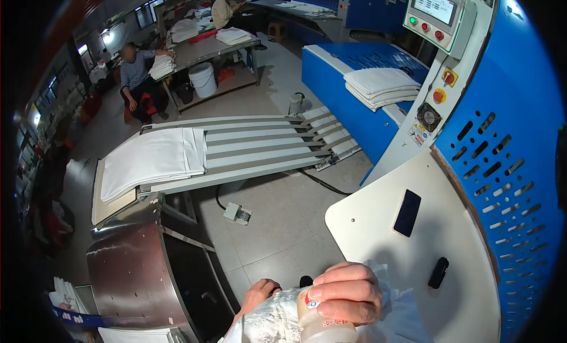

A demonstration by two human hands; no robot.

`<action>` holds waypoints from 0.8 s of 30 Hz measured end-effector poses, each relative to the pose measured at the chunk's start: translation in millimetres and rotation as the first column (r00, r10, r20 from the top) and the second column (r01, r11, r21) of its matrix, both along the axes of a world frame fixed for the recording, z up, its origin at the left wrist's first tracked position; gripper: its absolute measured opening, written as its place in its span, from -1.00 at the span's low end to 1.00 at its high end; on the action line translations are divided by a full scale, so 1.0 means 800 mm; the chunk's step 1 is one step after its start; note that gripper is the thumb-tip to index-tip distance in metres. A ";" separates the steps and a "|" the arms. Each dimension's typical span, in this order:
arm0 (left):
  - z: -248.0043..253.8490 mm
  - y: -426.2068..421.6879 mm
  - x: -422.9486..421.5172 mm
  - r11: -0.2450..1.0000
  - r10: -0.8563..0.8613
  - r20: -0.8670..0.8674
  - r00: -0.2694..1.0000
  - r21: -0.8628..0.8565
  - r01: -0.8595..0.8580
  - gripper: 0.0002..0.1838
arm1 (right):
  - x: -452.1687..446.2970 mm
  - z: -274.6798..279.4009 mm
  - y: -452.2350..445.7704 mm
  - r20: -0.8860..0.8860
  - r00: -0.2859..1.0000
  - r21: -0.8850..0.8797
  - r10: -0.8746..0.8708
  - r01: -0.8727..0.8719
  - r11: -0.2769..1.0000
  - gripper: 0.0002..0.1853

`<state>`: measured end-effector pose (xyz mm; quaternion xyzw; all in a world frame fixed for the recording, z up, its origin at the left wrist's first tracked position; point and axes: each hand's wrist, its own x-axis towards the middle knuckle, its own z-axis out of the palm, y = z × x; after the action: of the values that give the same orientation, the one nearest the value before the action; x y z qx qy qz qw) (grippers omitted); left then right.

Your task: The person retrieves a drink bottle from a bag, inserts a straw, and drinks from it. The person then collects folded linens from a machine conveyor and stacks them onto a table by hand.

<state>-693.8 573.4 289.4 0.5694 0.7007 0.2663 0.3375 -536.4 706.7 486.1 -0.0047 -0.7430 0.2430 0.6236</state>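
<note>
My right hand (349,293) is wrapped round a translucent plastic bottle (319,319) with red and blue print, close in front of me at the bottom of the view. Left of it, my left hand (260,294) shows with its fingers curled. A small dark spot shows by those fingers, but what they hold, if anything, is hidden. White, shiny crumpled material (271,313) covers the space between the hands and the left forearm. More white fabric (396,307) lies beyond the right hand, against the cream side table.
A cream side table (366,225) bears a phone (407,213) and a small black object (438,273). Folded white cloth (156,157) lies on a slatted conveyor (254,143). A foot pedal (237,213) sits on the floor. Blue machine (331,77) stands right; two people work behind.
</note>
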 end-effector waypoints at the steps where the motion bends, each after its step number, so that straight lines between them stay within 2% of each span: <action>1: 0.007 0.002 0.002 1.000 0.002 0.016 1.000 -0.016 -0.002 -0.73 | 0.000 0.000 0.000 -0.009 1.000 0.000 -0.017 0.017 1.000 -0.58; 10: 0.045 0.010 0.011 0.993 0.051 0.037 0.998 -0.110 -0.047 -0.73 | 0.009 -0.002 0.001 -0.016 0.997 -0.002 -0.070 0.070 0.998 -0.48; 16: 0.031 0.011 0.008 0.994 -0.033 0.017 0.999 -0.099 0.034 -0.72 | 0.015 -0.003 0.000 -0.044 0.990 0.014 -0.137 0.138 0.990 -0.50; 19: 0.023 0.015 0.005 0.995 -0.087 -0.005 0.996 -0.040 0.087 -0.71 | 0.016 -0.003 -0.002 -0.061 0.984 0.002 -0.167 0.168 0.986 -0.50; 24: 0.021 0.020 0.006 0.993 -0.110 -0.038 0.993 -0.056 0.108 -0.71 | 0.021 -0.004 -0.004 -0.063 0.983 -0.037 -0.174 0.172 0.984 -0.52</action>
<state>-688.8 589.3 306.0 0.6029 0.6822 0.2170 0.3523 -519.4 703.2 483.2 -0.0710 -0.7147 0.1998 0.6665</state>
